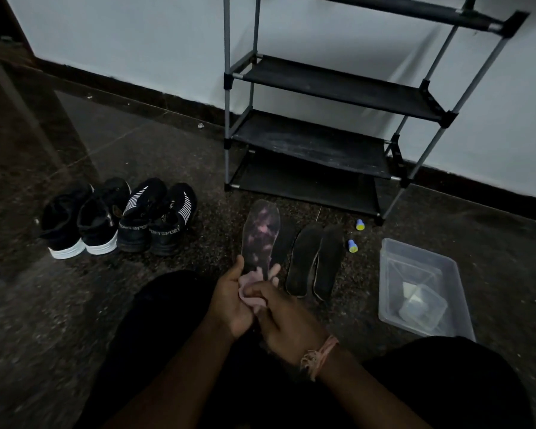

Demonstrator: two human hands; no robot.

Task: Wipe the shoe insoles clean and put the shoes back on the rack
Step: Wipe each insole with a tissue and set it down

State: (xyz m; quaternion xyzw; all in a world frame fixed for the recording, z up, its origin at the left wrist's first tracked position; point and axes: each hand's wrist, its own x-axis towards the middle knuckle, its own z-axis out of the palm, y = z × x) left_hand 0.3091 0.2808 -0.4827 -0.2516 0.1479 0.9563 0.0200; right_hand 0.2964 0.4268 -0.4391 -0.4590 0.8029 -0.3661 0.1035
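Both hands meet low over the lap — the left hand [229,300] grips the heel of an upright insole [260,235], thumb on its edge, while the right hand [283,317] has fingers curled around a pink cloth [251,289] pressed against the heel. Three insoles [314,261] lie on the floor just beside.

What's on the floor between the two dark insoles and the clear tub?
Head view: one small blue bottle lies in that gap, between the dark insoles and the clear tub. A second bottle sits farther back, toward the rack.

Dark speckled floor [75,305] carries four shoes [118,218], insoles [314,261], rack [322,125], clear tub [393,274].
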